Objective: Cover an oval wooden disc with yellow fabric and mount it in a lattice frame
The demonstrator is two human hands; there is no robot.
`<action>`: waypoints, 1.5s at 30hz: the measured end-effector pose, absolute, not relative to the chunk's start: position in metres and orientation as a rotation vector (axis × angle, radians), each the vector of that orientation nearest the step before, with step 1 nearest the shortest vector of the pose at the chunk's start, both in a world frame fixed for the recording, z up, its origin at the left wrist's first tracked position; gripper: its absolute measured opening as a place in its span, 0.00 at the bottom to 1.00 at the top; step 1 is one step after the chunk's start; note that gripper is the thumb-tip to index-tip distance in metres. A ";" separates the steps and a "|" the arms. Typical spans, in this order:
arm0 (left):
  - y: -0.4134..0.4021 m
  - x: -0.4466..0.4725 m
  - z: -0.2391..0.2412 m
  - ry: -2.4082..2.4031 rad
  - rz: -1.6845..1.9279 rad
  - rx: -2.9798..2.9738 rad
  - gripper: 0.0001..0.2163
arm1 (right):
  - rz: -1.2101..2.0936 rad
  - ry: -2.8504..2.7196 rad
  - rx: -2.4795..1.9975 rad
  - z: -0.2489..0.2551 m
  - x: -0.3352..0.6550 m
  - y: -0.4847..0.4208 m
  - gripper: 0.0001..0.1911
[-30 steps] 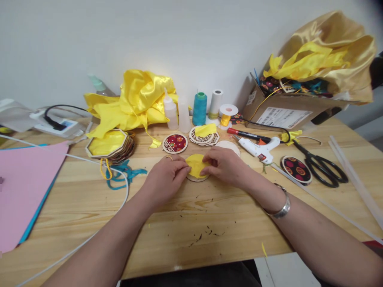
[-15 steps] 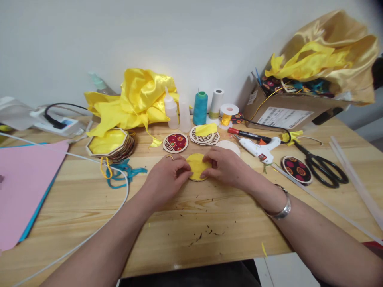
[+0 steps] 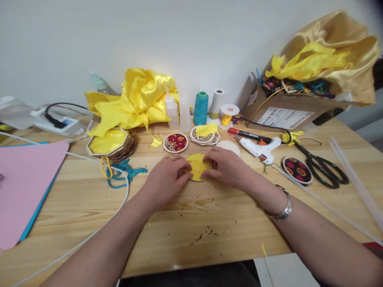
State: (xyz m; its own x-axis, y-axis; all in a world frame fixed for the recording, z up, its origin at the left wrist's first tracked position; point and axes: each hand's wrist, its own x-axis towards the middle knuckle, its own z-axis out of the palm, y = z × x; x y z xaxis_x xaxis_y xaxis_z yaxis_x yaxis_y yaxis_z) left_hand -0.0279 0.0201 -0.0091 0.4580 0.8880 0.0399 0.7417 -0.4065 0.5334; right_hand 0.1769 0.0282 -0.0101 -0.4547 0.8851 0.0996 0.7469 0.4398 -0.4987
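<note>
A wooden table stands against a pale wall, dark specks scattered near its front edge. Beyond them, a round yellow disc sits between the person's hands. The left hand has its grip pinching the disc's left edge; the right hand, its fingers curled, pinches the right edge between thumb and fingers. A white disc lies partly hidden just behind the right hand. Farther off are a red patterned disc, stacked lattice pieces and a glue gun. Behind them stand two plastic bottles and a teal thread spool, beside heaped yellow cloth.
</note>
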 end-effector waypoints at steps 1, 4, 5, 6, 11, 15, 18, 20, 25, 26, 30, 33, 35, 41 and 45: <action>0.020 -0.028 -0.009 1.361 0.441 2.276 0.04 | 0.556 -2.352 -1.396 -0.010 0.177 0.028 0.15; 0.020 -0.027 -0.010 1.358 0.440 2.305 0.05 | 0.553 -2.362 -1.400 -0.009 0.177 0.028 0.15; 0.019 -0.027 -0.010 1.360 0.443 2.316 0.05 | 0.547 -2.366 -1.400 -0.009 0.177 0.028 0.15; 0.019 -0.026 -0.010 1.364 0.443 2.327 0.05 | 0.540 -2.370 -1.401 -0.009 0.177 0.027 0.15; 0.017 -0.024 -0.010 1.396 0.421 2.358 0.06 | 0.515 -2.388 -1.403 -0.011 0.177 0.028 0.15; 0.016 -0.024 -0.010 1.414 0.409 2.351 0.06 | 0.503 -2.393 -1.393 -0.010 0.178 0.027 0.16; 0.016 -0.025 -0.011 1.412 0.409 2.347 0.06 | 0.474 -2.351 -1.335 -0.010 0.179 0.026 0.13; 0.016 -0.025 -0.011 1.412 0.409 2.349 0.07 | 0.483 -2.305 -1.240 -0.009 0.178 0.025 0.08; 0.017 -0.025 -0.011 1.417 0.416 2.366 0.06 | 0.604 -2.430 -1.081 -0.008 0.173 0.021 0.06; 0.017 -0.025 -0.011 1.417 0.414 2.368 0.06 | 0.620 -2.471 -1.082 -0.007 0.172 0.021 0.06; 0.017 -0.025 -0.011 1.405 0.410 2.383 0.07 | 0.662 -2.534 -1.098 -0.004 0.169 0.020 0.07; 0.017 -0.026 -0.011 1.378 0.426 2.380 0.06 | 0.690 -2.525 -1.109 -0.003 0.169 0.021 0.07; 0.017 -0.026 -0.011 1.389 0.493 2.370 0.07 | 0.692 -2.517 -1.124 -0.004 0.170 0.021 0.07; 0.014 -0.028 -0.006 1.444 0.916 2.370 0.12 | 0.700 -2.521 -1.142 -0.003 0.170 0.021 0.07; 0.013 -0.026 -0.007 1.218 0.799 2.496 0.10 | 0.677 -2.529 -1.147 -0.004 0.170 0.020 0.07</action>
State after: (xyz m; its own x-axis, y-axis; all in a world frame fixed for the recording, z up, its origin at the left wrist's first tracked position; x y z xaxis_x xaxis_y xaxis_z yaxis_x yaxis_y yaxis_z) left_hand -0.0260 0.0125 -0.0071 0.4997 0.7854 0.3653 0.6476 -0.6188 0.4447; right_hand 0.1700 0.0204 -0.0042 -0.6445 0.7622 0.0613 0.6298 0.5746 -0.5227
